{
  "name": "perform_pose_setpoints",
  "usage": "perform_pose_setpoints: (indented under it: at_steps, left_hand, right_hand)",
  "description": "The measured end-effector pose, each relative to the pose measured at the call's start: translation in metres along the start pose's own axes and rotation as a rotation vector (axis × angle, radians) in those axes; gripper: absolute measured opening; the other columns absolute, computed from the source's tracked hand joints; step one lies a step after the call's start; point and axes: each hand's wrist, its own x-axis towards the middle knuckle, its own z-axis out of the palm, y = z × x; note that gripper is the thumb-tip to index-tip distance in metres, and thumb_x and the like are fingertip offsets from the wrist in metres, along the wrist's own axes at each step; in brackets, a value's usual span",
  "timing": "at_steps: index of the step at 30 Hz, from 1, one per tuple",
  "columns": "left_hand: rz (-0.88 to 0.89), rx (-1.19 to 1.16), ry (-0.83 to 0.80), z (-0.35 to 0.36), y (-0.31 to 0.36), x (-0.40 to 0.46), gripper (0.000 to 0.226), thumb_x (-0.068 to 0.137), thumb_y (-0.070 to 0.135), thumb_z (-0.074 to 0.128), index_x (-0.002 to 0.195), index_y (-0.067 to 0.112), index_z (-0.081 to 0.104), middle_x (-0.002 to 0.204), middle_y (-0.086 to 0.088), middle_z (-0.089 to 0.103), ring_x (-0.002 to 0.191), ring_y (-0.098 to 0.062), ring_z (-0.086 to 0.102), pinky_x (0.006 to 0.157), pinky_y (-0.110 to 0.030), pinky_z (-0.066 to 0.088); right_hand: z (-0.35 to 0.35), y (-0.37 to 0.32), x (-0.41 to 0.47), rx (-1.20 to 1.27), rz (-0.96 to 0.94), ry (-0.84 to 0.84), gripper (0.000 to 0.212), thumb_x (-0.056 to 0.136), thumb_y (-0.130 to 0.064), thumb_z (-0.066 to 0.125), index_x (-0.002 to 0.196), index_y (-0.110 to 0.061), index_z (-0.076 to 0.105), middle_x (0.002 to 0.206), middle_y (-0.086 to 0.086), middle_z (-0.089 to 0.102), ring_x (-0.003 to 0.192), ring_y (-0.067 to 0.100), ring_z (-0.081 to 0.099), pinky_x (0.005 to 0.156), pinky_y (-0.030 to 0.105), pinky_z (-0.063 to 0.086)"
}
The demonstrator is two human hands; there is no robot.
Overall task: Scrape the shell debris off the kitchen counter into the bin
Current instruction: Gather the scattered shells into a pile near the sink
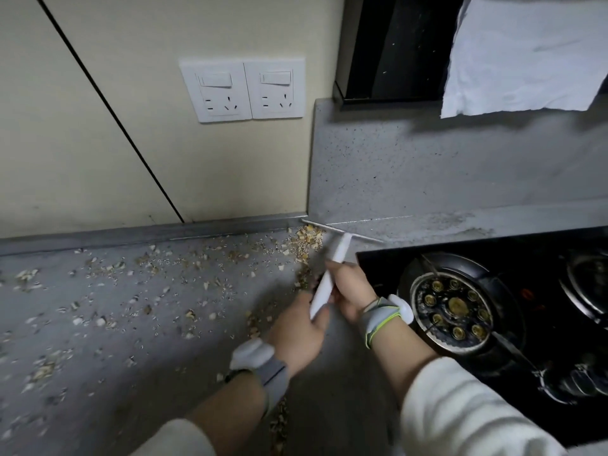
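**Starting the pull from the back corner**

Both hands are wrapped round the white plastic handle of a T-shaped scraper with a thin grey blade (332, 258). The right hand (350, 287) grips the handle higher up, fingers curled shut around it; the left hand (301, 327) closes on the lower end of the handle, just beside the right. The blade lies at about 12 o'clock from the hands, its left end tucked into the corner where the grey speckled stone counter (98, 373) meets the grey stone backsplash (427, 176).

The pale, crumbly shell debris (306, 241) is heaped thickest just left of the blade, and the rest is strewn thinly from 9 to 11 o'clock across the counter, with a thin trail running toward 6 o'clock between the forearms. The bin is not in view.

To do this stroke well, I would keep the blade flat and pressed evenly along its whole edge, so the fine grit does not slip beneath it. Angle the blade a little to the left, so that the pile is herded away from the black glass gas hob (493, 307) at 3 o'clock; crumbs that fall round the burner would be hard to recover. Draw slowly and steadily toward the body, since a quick stroke would likely flick light fragments about. Most of the counter looks yet to be cleared, so several overlapping passes seem needed.
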Motion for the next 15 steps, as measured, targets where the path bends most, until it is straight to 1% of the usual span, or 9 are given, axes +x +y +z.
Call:
perform_pose_setpoints:
  at_steps: [2,5,6,8,9,11,13,15]
  left_hand:
    - [-0.037,-0.033,-0.010,0.014,0.011,0.007,0.031,0.090,0.044,0.048,0.110,0.021,0.049,0.101,-0.007,0.067,0.094,-0.034,0.063,0.072,-0.036,0.049]
    - [-0.055,-0.079,-0.061,0.026,0.027,0.020,0.032,0.087,0.040,0.053,0.110,0.018,0.053,0.102,-0.007,0.067,0.094,-0.032,0.063,0.069,-0.033,0.045]
    - [-0.049,-0.086,-0.087,0.027,0.031,0.024,0.032,0.086,0.041,0.053,0.107,0.018,0.057,0.100,-0.006,0.069,0.094,-0.031,0.064,0.070,-0.033,0.047]
    - [-0.039,-0.152,-0.180,0.032,0.039,0.031,0.032,0.086,0.042,0.053,0.102,0.016,0.063,0.096,-0.007,0.072,0.089,-0.030,0.068,0.073,-0.038,0.055]
    - [-0.045,-0.201,-0.241,0.035,0.041,0.033,0.032,0.086,0.041,0.053,0.101,0.015,0.065,0.093,-0.008,0.072,0.082,-0.031,0.069,0.069,-0.039,0.056]
    - [-0.061,-0.221,-0.331,0.041,0.044,0.037,0.030,0.089,0.035,0.051,0.100,0.012,0.066,0.087,-0.011,0.072,0.069,-0.031,0.071,0.058,-0.031,0.052]
    - [-0.067,-0.166,-0.335,0.040,0.040,0.040,0.028,0.091,0.031,0.050,0.103,0.011,0.066,0.086,-0.011,0.071,0.069,-0.028,0.072,0.056,-0.025,0.047]
    - [-0.082,-0.138,-0.322,0.035,0.034,0.043,0.027,0.093,0.029,0.050,0.108,0.013,0.065,0.088,-0.007,0.070,0.070,-0.024,0.070,0.060,-0.024,0.049]
  right_hand:
    - [-0.005,0.000,-0.004,0.043,-0.011,-0.004,0.018,0.098,-0.014,0.049,0.085,-0.003,0.054,0.068,0.014,0.054,0.057,0.025,0.054,0.058,0.034,0.048]
    - [-0.019,-0.007,0.003,0.048,-0.012,0.040,0.025,0.101,-0.016,0.043,0.080,-0.005,0.051,0.066,0.012,0.053,0.055,0.024,0.052,0.055,0.031,0.045]
    - [-0.023,-0.010,0.005,0.050,-0.011,0.058,0.026,0.101,-0.017,0.041,0.078,-0.006,0.050,0.065,0.011,0.052,0.053,0.023,0.051,0.053,0.030,0.044]
    - [-0.035,-0.016,0.016,-0.002,-0.004,0.071,0.029,0.100,-0.017,0.039,0.075,-0.006,0.049,0.063,0.011,0.049,0.046,0.021,0.045,0.049,0.027,0.039]
    - [-0.041,-0.017,0.021,-0.042,-0.003,0.077,0.029,0.100,-0.017,0.039,0.075,-0.006,0.048,0.062,0.011,0.048,0.043,0.020,0.043,0.048,0.026,0.038]
    - [-0.056,-0.020,0.029,-0.086,0.000,0.073,0.027,0.100,-0.016,0.039,0.075,-0.006,0.046,0.061,0.011,0.046,0.041,0.019,0.039,0.046,0.025,0.038]
    - [-0.066,-0.028,0.034,-0.129,-0.032,0.067,0.027,0.099,-0.014,0.038,0.074,-0.006,0.045,0.061,0.012,0.044,0.041,0.018,0.038,0.046,0.025,0.037]
    - [-0.071,-0.036,0.040,-0.196,-0.064,0.057,0.028,0.099,-0.013,0.038,0.072,-0.006,0.045,0.061,0.013,0.044,0.041,0.018,0.039,0.046,0.025,0.037]
